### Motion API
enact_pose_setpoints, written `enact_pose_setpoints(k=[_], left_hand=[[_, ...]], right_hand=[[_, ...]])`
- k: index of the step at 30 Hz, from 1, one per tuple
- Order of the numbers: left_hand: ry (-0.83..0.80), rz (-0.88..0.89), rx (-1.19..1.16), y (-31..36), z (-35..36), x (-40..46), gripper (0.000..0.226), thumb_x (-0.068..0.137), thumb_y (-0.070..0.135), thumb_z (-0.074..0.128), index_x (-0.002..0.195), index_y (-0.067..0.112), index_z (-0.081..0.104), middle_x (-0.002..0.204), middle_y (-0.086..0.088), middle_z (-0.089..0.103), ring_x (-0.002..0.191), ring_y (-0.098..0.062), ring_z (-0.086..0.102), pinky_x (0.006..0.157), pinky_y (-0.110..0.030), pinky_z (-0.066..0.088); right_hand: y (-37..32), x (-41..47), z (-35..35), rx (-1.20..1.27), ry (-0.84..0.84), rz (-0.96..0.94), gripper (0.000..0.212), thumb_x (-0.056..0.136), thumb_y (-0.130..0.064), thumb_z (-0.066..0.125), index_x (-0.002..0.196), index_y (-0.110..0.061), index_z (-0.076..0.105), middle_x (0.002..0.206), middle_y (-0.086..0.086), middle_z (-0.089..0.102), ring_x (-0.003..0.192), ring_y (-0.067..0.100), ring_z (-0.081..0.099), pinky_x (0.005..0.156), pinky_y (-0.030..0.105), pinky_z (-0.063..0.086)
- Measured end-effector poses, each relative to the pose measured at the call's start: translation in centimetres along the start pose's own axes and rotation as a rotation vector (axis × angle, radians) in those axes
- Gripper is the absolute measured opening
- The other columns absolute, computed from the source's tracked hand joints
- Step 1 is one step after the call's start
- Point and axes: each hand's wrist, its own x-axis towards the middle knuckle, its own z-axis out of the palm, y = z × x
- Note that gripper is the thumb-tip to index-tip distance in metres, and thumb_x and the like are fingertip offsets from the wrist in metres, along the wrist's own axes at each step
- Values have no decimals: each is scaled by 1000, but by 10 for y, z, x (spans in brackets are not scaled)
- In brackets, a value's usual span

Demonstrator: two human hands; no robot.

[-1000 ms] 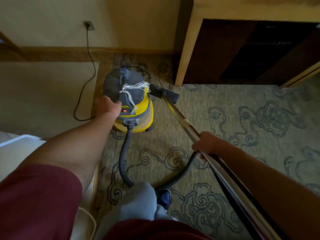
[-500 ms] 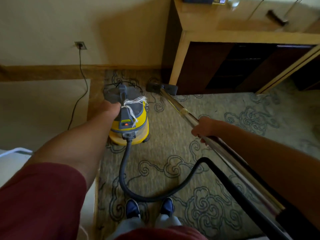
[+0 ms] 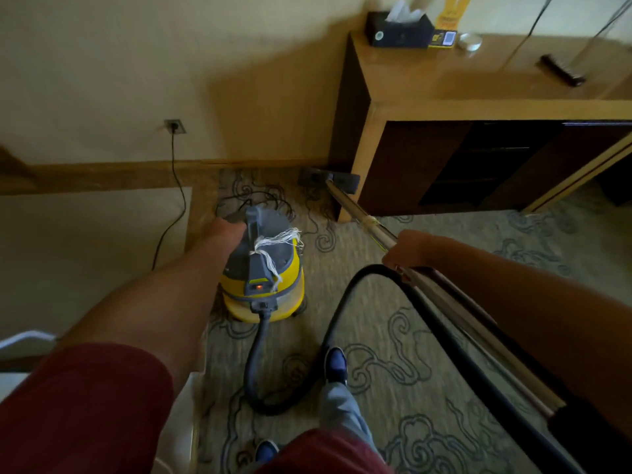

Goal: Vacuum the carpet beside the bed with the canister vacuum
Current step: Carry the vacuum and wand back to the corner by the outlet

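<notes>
The canister vacuum (image 3: pixel 263 275), yellow-bodied with a grey lid, stands upright on the patterned carpet (image 3: pixel 393 336) near the middle of the view, just right of the bed edge (image 3: pixel 85 254) at 9 o'clock. Its orange-lit switch faces the person, and a tuft of white string (image 3: pixel 273 244) is tied round its grey top handle. The left hand (image 3: pixel 227 230) rests against the lid at the canister's 10 o'clock side; its fingers are hidden behind the lid, so I cannot tell how they lie. The right hand (image 3: pixel 407 249) is curled round the metal wand (image 3: pixel 359 213), fingers wrapped under the tube. The wand's long axis runs from 5 o'clock, by the right forearm, up toward 11 o'clock, and it points at the wall. Its dark floor head (image 3: pixel 328 179) lies flat on the carpet just beside the foot of the wooden desk (image 3: pixel 444 111), close to the skirting. The black hose (image 3: pixel 260 364) leaves the canister's near side at 6 o'clock, loops on the carpet past a blue shoe (image 3: pixel 335 366), then arches up and runs off toward 5 o'clock. A black power cord (image 3: pixel 174 186) hangs from a wall socket (image 3: pixel 175 126) at 10 o'clock and coils behind the canister. On the tabletop at 1 o'clock sit a dark tissue box (image 3: pixel 398 32), a glass dish (image 3: pixel 470 41) and a brush (image 3: pixel 561 70).
</notes>
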Motion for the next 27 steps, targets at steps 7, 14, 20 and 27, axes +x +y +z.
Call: enact_pose_setpoints(k=[7, 14, 20, 27], left_hand=[[-2, -79, -24, 37, 33, 38, 33, 97, 41, 60, 101, 10, 67, 133, -23, 62, 97, -34, 62, 87, -37, 47], [-43, -111, -33, 40, 63, 74, 52, 95, 34, 62, 140, 8, 57, 143, -19, 56, 129, -36, 55, 110, -44, 46], [-75, -209, 37, 6, 80, 128, 73, 95, 44, 64, 153, 6, 43, 157, -17, 44, 141, -36, 46, 112, -40, 42], [-125, -160, 200, -14, 114, 194, 62, 94, 47, 61, 131, -3, 63, 134, -24, 63, 123, -39, 61, 91, -36, 48]], right_hand=[[-15, 85, -35, -51, -81, -72, 20, 80, -9, 68, 88, -3, 50, 81, 19, 66, 44, 21, 67, 40, 27, 51], [-46, 143, -40, -54, -166, -91, 26, 80, -14, 70, 95, -6, 50, 86, 18, 66, 45, 21, 67, 42, 26, 51], [-73, 189, -15, -12, -197, -52, 28, 81, -13, 70, 99, -4, 51, 90, 18, 65, 51, 23, 68, 41, 25, 50], [-92, 247, 19, -49, -143, 12, 32, 77, -19, 72, 98, -5, 52, 83, 15, 68, 55, 24, 72, 48, 38, 59]])
